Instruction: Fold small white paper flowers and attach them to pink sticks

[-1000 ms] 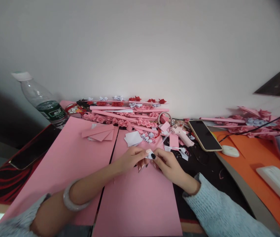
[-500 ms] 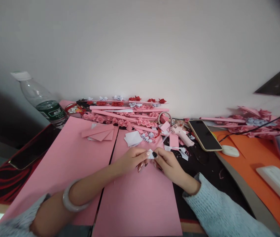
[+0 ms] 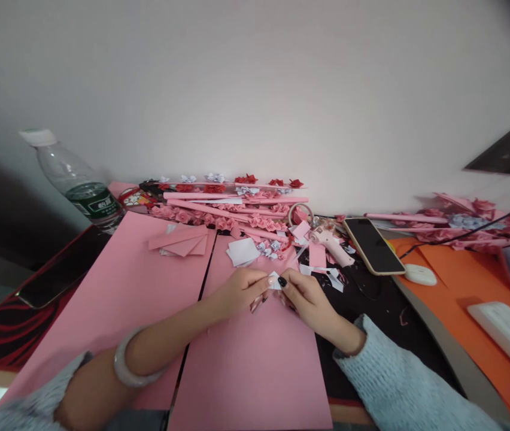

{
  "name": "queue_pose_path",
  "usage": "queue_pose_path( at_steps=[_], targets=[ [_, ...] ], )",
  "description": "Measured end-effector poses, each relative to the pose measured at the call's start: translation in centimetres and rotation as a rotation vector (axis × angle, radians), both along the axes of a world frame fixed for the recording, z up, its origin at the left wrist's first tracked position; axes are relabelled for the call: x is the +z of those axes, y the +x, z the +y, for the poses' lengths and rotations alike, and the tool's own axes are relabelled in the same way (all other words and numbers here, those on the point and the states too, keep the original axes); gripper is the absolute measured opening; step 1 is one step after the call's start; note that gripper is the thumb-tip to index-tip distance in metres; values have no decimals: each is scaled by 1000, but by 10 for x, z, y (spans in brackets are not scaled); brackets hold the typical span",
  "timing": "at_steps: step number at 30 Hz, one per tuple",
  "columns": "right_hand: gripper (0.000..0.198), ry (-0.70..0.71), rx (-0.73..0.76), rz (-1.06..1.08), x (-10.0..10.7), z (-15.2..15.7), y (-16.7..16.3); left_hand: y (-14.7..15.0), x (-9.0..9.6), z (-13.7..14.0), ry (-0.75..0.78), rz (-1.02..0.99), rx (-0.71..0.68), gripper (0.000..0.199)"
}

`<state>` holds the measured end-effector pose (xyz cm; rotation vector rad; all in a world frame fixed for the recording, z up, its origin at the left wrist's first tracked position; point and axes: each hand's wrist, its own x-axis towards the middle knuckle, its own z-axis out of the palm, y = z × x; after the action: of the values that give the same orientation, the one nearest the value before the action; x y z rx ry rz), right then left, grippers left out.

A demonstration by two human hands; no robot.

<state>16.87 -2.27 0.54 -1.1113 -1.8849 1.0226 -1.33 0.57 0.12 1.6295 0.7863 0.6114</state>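
Note:
A small folded piece of white paper [image 3: 275, 281] is pinched between both my hands, above a pink sheet [image 3: 255, 371]. My left hand [image 3: 242, 293] grips its left side with the thumb on top. On the right side, my right hand [image 3: 305, 296] presses it with a dark-nailed thumb; the fingers beneath are partly hidden. Just beyond my hands lie a small stack of white paper squares [image 3: 242, 251] and several little blue-white paper flowers [image 3: 269, 248]. Folded pink papers [image 3: 183, 241] rest farther left.
Pink paper stems with flowers [image 3: 219, 209] lie along the wall. A pink glue gun [image 3: 331, 244], a phone [image 3: 373, 245], a white mouse [image 3: 420, 274] and a white keyboard [image 3: 509, 335] are to the right. At the left stands a water bottle [image 3: 78, 179], near a dark phone [image 3: 57, 278].
Almost nothing differs. Both hands keep hold of the white paper in the same place, with only a very slight shift of the fingers.

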Motion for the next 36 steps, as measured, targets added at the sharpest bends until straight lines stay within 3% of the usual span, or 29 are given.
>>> queue_pose_path(
  at_steps=[7,24,36],
  targets=[
    [26,37,-3,-36,0,-1,0,0,2,-2,67,22,13,42],
    [25,50,5,-56,-1,3,1,1,0,2,-116,-52,-20,30],
    [25,88,49,-182,0,5,2,0,-4,4,-88,-23,-12,20]
  ],
)
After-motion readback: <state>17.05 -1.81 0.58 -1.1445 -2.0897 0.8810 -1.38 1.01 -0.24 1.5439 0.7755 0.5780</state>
